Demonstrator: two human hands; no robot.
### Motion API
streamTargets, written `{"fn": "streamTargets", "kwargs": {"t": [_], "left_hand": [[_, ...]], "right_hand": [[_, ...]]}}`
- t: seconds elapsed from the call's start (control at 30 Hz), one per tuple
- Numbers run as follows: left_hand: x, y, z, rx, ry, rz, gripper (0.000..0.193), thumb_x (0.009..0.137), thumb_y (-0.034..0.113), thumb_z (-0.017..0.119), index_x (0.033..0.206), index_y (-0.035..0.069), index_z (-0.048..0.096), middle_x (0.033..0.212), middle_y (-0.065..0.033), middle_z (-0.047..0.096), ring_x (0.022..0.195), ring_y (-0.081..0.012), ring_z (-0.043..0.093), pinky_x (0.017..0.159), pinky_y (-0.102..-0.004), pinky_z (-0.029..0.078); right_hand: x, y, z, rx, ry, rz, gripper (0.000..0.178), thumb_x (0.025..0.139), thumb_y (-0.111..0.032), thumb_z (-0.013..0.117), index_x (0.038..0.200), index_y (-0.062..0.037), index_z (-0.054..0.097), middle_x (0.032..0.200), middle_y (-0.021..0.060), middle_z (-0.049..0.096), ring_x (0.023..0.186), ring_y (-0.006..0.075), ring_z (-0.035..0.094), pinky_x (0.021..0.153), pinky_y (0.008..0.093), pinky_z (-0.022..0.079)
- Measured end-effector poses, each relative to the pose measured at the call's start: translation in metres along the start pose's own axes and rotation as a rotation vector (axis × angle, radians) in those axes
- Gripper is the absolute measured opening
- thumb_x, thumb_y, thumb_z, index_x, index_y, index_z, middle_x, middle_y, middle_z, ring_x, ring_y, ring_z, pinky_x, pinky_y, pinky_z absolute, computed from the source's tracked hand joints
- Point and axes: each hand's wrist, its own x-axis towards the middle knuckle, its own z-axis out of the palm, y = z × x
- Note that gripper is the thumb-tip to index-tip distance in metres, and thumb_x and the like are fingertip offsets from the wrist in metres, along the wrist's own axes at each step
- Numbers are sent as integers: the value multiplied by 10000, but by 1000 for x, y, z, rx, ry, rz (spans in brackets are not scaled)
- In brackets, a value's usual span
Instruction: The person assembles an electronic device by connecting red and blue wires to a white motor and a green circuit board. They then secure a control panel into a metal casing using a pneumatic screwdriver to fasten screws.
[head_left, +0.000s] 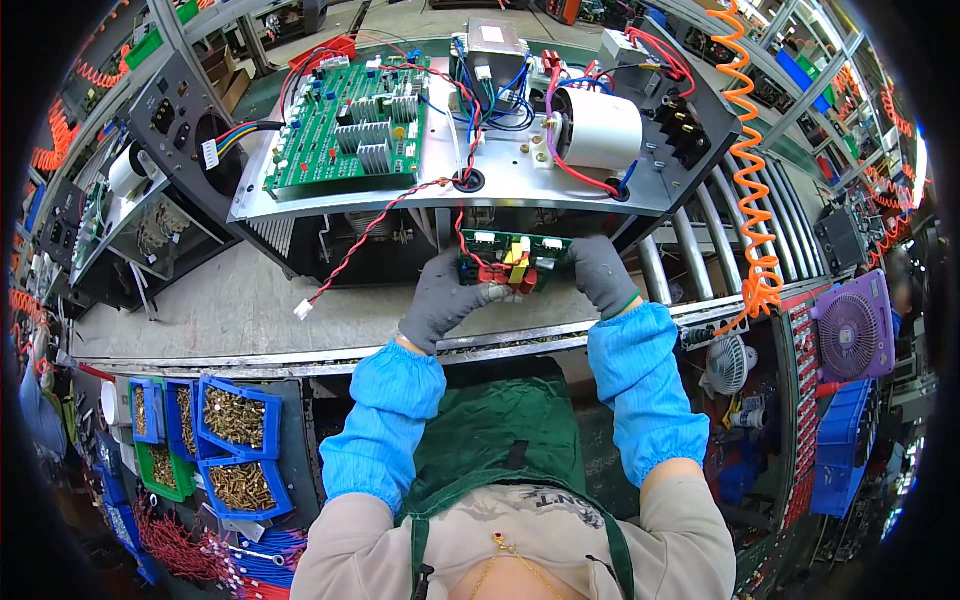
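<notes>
In grey gloves, my left hand (441,298) and my right hand (603,277) grip the two ends of a small green circuit board (545,249). Red round parts, a yellow part and white sockets sit on that board. It is held just in front of an open machine chassis (330,207). A large green circuit board (345,125) with silver heat sinks lies on the chassis's metal plate, left of a white cylinder (605,128) and a transformer (490,45). A twisted red wire (372,233) with a white plug hangs from the plate's grommet.
Blue bins (238,418) of brass screws stand at lower left, with bundles of red and blue wires (190,545) below them. A roller conveyor (690,250) and a coiled orange air hose (752,170) are at right. Beyond them stands a purple fan (853,325).
</notes>
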Motion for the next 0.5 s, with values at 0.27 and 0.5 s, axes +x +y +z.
{"fn": "streamTargets", "kwargs": {"t": [0.27, 0.5], "left_hand": [[4, 0, 20, 133, 159, 38, 592, 694, 120, 818, 1194, -7, 529, 1101, -101, 627, 984, -174, 609, 867, -329, 514], [-12, 2, 19, 605, 317, 373, 486, 903, 400, 553, 1185, 5, 524, 1002, -194, 585, 892, -348, 591, 772, -385, 479]], "right_hand": [[-19, -40, 1, 918, 46, 97, 258, 855, -160, 631, 1045, 14, 622, 965, 76, 642, 879, 192, 604, 764, 314, 488], [-5, -13, 37, 1254, 278, 85, 368, 872, -180, 636, 1190, -11, 559, 1086, 53, 615, 927, 146, 575, 804, 290, 468]]}}
